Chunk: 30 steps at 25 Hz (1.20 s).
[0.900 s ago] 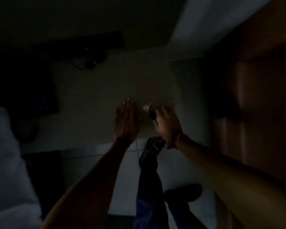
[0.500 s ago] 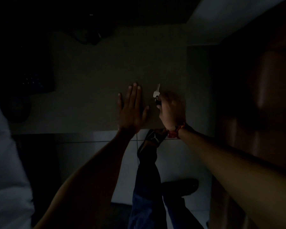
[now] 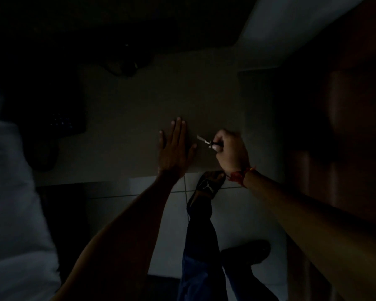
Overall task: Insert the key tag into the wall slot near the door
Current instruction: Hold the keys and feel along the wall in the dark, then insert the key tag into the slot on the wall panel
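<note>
The room is very dark. My left hand (image 3: 175, 149) lies flat against the dim wall (image 3: 139, 101), fingers together and pointing up, holding nothing. Just to its right, my right hand (image 3: 231, 152) is closed around the dark end of a small silver key (image 3: 203, 140), whose blade sticks out to the upper left toward my left thumb. A red band circles my right wrist. The key tag is hidden inside my fist. I cannot make out any wall slot in the darkness.
A brown wooden door (image 3: 345, 127) stands at the right. A dark keypad-like device (image 3: 61, 122) hangs on the wall at the left, with a dark fixture (image 3: 126, 66) higher up. Pale floor tiles (image 3: 237, 213), my legs and dark shoes are below. White fabric (image 3: 13, 213) fills the left edge.
My right hand has turned the key, so the blade now points up-left instead of straight up. My left hand stays flat on the wall. The view has shifted slightly.
</note>
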{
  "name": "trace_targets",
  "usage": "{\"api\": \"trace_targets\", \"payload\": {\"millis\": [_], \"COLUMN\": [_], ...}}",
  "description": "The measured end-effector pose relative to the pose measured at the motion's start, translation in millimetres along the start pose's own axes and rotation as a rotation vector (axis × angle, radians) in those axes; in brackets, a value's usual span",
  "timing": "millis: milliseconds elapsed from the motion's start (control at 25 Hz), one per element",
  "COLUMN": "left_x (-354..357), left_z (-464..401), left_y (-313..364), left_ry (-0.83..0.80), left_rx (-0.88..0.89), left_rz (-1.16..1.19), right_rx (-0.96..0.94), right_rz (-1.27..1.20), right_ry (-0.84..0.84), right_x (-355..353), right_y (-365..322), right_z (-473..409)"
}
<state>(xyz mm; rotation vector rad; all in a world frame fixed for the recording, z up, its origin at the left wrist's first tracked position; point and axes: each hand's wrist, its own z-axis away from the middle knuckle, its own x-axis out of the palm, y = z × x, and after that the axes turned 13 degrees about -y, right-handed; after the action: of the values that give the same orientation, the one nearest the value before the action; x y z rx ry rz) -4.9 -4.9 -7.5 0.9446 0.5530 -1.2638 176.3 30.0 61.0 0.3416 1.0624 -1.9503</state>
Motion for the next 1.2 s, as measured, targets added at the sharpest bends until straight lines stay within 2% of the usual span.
{"api": "trace_targets", "payload": {"millis": [120,240,560,680,880,1040,1200], "left_x": [-33.2,-92.1,-322.5,-413.2,-531.8,-588.9,-603.6], "left_z": [6.8,6.7,-3.4,12.4,80.5,159.9,260.6], "left_y": [10.3,43.9,226.8,317.9,474.7,597.9,705.3], "left_ry": [0.012,0.082,0.33,0.38,0.534,0.628,0.712], "left_rx": [0.035,0.143,0.492,0.62,0.905,1.108,1.325], "left_rz": [0.016,-0.07,-0.099,-0.122,-0.188,-0.225,-0.237], "right_rx": [-0.051,-0.069,-0.139,-0.127,-0.208,-0.161,-0.117], "right_rz": [-0.078,-0.146,-0.207,-0.192,-0.184,-0.161,-0.109], "right_ry": [0.041,0.129,0.52,0.657,0.989,1.174,1.329], "right_x": [-34.4,-93.8,-324.1,-421.1,-559.6,-628.5,-660.2], "right_y": [-10.1,-29.1,-83.2,-101.7,-112.1,-99.0,-78.7], "right_z": [17.2,39.2,137.1,204.1,341.7,469.2,611.5]}}
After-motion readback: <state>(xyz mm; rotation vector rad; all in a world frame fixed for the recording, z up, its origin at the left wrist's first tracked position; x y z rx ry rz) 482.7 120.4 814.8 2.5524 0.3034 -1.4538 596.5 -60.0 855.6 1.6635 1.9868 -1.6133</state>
